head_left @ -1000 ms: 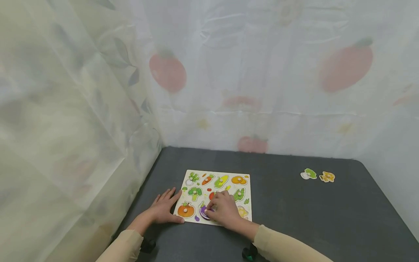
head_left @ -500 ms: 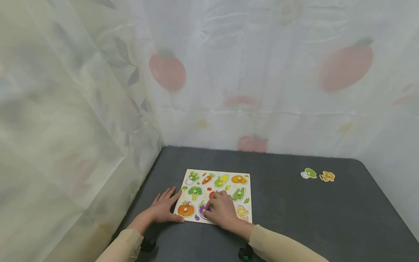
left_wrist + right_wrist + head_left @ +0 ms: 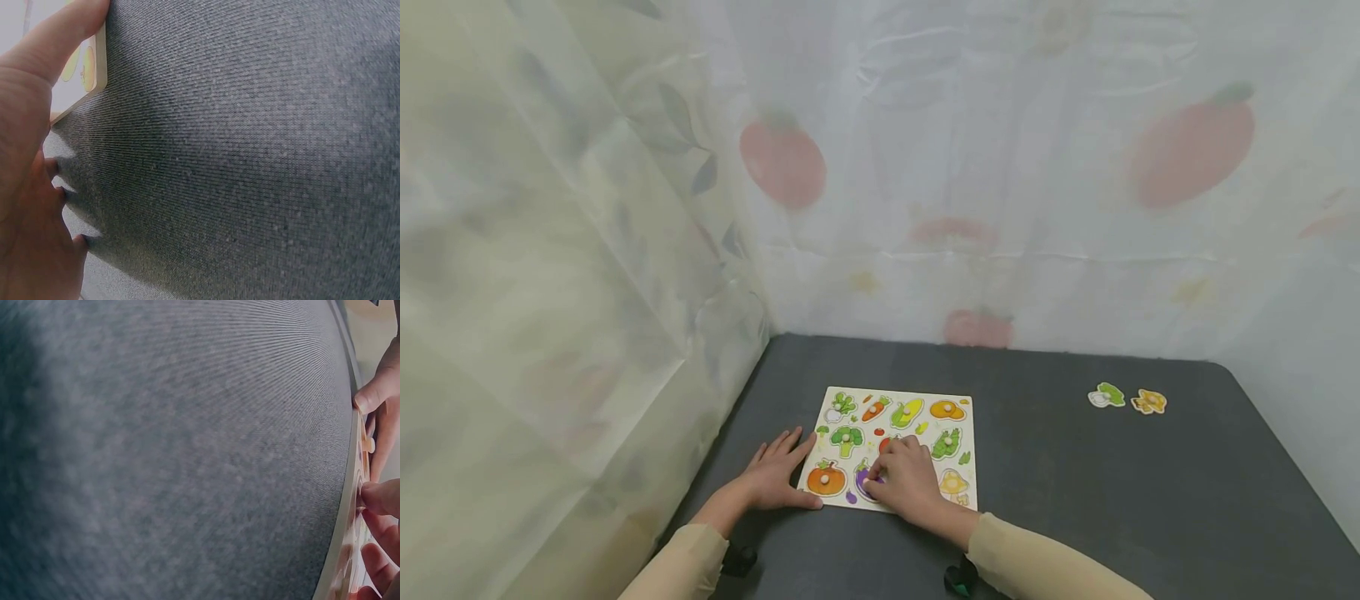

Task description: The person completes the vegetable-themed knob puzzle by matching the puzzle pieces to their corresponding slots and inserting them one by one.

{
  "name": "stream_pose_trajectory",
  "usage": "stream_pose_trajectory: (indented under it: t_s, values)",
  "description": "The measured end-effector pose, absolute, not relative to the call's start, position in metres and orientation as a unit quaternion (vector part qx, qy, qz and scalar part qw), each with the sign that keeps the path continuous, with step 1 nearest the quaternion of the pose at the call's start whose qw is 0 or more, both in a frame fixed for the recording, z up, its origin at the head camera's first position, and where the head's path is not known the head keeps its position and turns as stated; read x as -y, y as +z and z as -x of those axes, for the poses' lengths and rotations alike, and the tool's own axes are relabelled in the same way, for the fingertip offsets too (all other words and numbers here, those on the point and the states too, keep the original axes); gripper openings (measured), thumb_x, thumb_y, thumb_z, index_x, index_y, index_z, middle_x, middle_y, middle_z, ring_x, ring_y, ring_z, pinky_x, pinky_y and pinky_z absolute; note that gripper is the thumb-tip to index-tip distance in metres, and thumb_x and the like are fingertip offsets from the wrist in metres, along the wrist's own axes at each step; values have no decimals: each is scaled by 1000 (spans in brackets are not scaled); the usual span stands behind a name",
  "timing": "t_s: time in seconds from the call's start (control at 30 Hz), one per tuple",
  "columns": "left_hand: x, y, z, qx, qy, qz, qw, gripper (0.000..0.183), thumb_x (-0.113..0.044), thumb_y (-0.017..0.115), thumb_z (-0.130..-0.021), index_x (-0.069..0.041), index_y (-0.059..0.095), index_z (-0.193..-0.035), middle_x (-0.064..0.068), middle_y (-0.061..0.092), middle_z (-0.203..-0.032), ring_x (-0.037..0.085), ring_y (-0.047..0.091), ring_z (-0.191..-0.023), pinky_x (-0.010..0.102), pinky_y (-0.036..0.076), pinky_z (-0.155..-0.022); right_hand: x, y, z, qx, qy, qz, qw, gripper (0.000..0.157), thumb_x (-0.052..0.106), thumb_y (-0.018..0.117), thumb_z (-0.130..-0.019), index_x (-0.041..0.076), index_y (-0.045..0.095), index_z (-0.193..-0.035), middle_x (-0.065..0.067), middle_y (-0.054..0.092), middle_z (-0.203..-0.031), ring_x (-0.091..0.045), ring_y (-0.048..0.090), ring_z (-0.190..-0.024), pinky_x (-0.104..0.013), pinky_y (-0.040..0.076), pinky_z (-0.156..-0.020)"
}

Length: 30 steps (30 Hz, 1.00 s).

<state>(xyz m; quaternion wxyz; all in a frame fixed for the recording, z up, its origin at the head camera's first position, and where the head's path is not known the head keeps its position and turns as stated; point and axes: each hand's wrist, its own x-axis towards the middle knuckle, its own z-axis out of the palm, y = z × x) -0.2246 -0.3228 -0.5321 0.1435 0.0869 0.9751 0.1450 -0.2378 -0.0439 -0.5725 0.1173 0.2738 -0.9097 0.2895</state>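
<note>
In the head view, a white vegetable knob puzzle board [image 3: 967, 433] lies on the dark table. My right hand [image 3: 913, 482] pinches the purple eggplant piece [image 3: 862, 479] by its knob, low on the board; fingers cover part of it. Spread at the board's left side is my left hand [image 3: 772, 482], thumb on the near left corner, fingers straight along the edge and table. The left wrist view shows that thumb over the board corner [image 3: 100, 59]. Nearby sit the pumpkin [image 3: 827, 479], broccoli [image 3: 847, 441] and a partly covered tomato piece [image 3: 885, 446].
Two loose pieces, a green-and-white vegetable [image 3: 1107, 395] and a yellow mushroom [image 3: 1149, 402], lie at the table's far right. A pale yellow mushroom picture [image 3: 953, 483], without a visible knob, is at the board's near right. Printed curtains [image 3: 1037, 275] stand behind and left.
My right hand has shifted slightly left and toward the board's middle, still on the eggplant piece, showing more of the pale mushroom picture. My left hand stays in place.
</note>
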Motion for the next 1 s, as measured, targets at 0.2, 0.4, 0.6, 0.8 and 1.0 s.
stream_pose_trajectory:
  t_s: [0.2,0.4,0.6,0.8,1.0]
  values:
    - [324,-534,226,-975,145,-91,145,122,-73,80,-70,-14,28,-164,20,18,-168,45,13,-153,70,8,-118,43,-570,240,911,287,-277,107,14,38,84,-80,30,77,-71,12,59,-86,-17,50,-95,-40,44,-82]
    - [324,-534,227,-973,147,-87,152,122,-74,80,-70,-15,28,-164,20,17,-168,45,12,-153,70,7,-118,43,-568,242,913,283,-279,92,13,38,85,-80,31,78,-71,12,58,-85,-16,48,-93,-40,43,-82]
    - [326,-537,228,-973,150,-88,153,123,-76,79,-69,-17,27,-164,19,16,-168,45,11,-153,70,6,-118,41,-567,244,914,256,-300,94,13,42,83,-83,32,80,-75,11,59,-93,-16,46,-97,-39,42,-84]
    - [327,-542,229,-972,154,-91,151,126,-78,77,-68,-18,25,-165,19,15,-169,44,9,-154,69,5,-118,19,-558,258,904,263,-314,124,10,39,82,-85,28,82,-86,5,64,-103,-20,50,-102,-43,45,-88]
    - [323,-537,230,-971,154,-89,157,124,-75,79,-70,-15,25,-165,19,15,-169,44,9,-154,70,5,-118,-32,-544,291,914,301,-234,139,10,31,82,-87,24,82,-93,1,67,-106,-29,51,-113,-52,42,-96]
